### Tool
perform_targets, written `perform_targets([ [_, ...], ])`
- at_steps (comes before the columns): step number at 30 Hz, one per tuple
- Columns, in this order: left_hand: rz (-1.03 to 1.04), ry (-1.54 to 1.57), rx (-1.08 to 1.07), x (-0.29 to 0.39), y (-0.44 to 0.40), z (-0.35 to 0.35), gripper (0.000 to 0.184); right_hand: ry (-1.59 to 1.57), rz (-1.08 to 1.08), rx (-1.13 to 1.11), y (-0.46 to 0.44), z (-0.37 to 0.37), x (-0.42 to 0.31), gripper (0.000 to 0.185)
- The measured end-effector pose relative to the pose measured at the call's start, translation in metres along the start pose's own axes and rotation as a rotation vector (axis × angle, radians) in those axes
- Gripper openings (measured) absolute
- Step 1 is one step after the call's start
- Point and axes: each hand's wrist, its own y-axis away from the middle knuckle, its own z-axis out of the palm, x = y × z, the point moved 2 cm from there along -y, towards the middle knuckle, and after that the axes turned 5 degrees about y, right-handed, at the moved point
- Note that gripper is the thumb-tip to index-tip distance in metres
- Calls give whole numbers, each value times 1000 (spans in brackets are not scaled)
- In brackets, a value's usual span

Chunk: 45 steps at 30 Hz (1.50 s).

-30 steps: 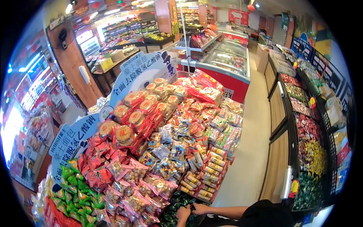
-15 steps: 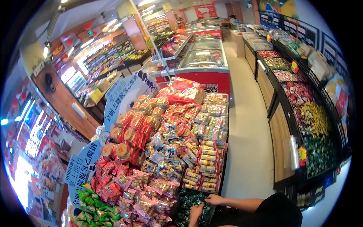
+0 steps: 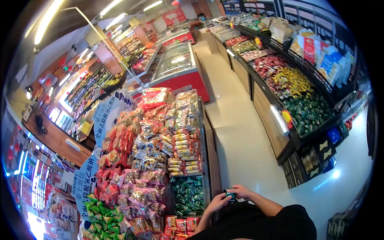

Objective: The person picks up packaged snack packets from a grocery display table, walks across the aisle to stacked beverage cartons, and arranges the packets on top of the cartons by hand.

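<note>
In front of my body, just right of the snack display, my left hand (image 3: 218, 202) and my right hand (image 3: 241, 192) meet with bent fingers around a small dark-green wrapped candy (image 3: 230, 195). The fingers hide part of its wrapper. Left of my hands, a bin of similar green wrapped candies (image 3: 187, 196) sits within the display. Red packets (image 3: 181, 225) lie below that bin. Above it are yellow-banded snack rolls (image 3: 183, 147). Pink-edged bags of round snacks (image 3: 138, 192) are piled on its left.
A wooden-fronted stand (image 3: 266, 114) with loose wrapped sweets runs along the right. On its front hangs a roll of plastic bags (image 3: 279, 120). Red-sided freezers (image 3: 199, 80) stand beyond the display. Black boxes (image 3: 310, 160) are stacked low on the right. A pale floor aisle (image 3: 232, 128) runs between.
My hands have moved from over the green candy bin to its right, in front of my body, with a green candy now visible between them. The view has swung right.
</note>
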Motion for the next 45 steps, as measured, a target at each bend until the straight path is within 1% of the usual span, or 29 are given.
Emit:
perform_targets([
  [2,32,-55,-23,-26,-6,42,35,-47,-79,116,44,-7,14,26],
  [3,-4,-49,-54,-49,-12,57,36,-72,-86,156,59,-14,31,26],
  [5,-65,-4,-107,-59,-7,102,40,-126,-96,240,91,-30,72,24],
  [8,-185,-324,-163,-35,10,162,45,-243,-148,349,148,-44,104,19],
  [10,-127,-401,-231,-44,5,190,47,-370,-224,422,181,-48,122,18],
  [11,-92,-441,-268,-43,2,204,48,-393,-250,448,200,-48,118,18],
  [12,-82,-469,-293,-42,-1,218,44,-417,-277,477,221,-49,113,18],
  [13,-106,-421,-330,-43,-4,232,43,-440,-304,511,241,-53,116,19],
  [14,-132,-372,-371,-47,-10,245,42,-418,-321,542,240,-69,145,18],
  [15,-163,-322,-412,-51,-14,261,41,-457,-346,584,253,-77,157,18],
  [16,-87,-395,-505,-47,-20,278,38,-496,-370,625,267,-82,167,18],
  [18,-121,-428,-635,-69,-45,305,37,-623,-428,749,298,-86,176,19],
  [20,-134,-472,-764,-72,-54,345,37,-674,-471,836,325,-100,206,21],
  [23,-244,-453,-902,-58,-56,428,34,-798,-484,996,386,-124,235,26],
  [26,-345,-198,-943,-52,-48,528,27,-849,-485,1180,456,-154,253,27],
  [27,-313,-211,-987,-48,-53,562,26,-855,-502,1252,480,-167,257,27],
  [29,-287,-230,-1092,-57,-45,626,24,-896,-504,1414,530,-171,282,27],
  [30,-367,-217,-1166,-78,-53,652,24,-869,-530,1460,550,-181,300,27],
  [31,-325,-315,-1259,-86,-58,680,27,-848,-476,1498,578,-186,304,27],
  [33,-298,-350,-1361,-64,-39,737,26,-870,-530,1592,626,-192,316,27],
  [34,-286,-365,-1407,-71,-35,761,25,-885,-553,1640,648,-192,323,27],
  [37,-250,-546,-1584,-78,-21,825,28,-958,-617,1784,693,-178,347,29],
  [39,-216,-785,-1745,-95,-18,861,35,-1014,-648,1865,712,-170,366,29],
  [40,-188,-933,-1832,-105,-20,875,38,-1050,-636,1904,707,-171,390,31],
  [41,-149,-1074,-1911,-111,-18,891,40,-1085,-617,1916,710,-164,399,30],
  [42,-73,-1237,-1994,-102,-6,908,47,-1110,-594,1921,716,-159,407,30],
  [43,-5,-1277,-2022,-112,-3,925,48,-1128,-572,1918,723,-158,417,30],
  [44,67,-1312,-2040,-124,-3,937,49,-1158,-499,1919,723,-163,440,30],
  [45,140,-1341,-2051,-127,2,954,50,-1171,-501,1886,732,-164,447,29],
])
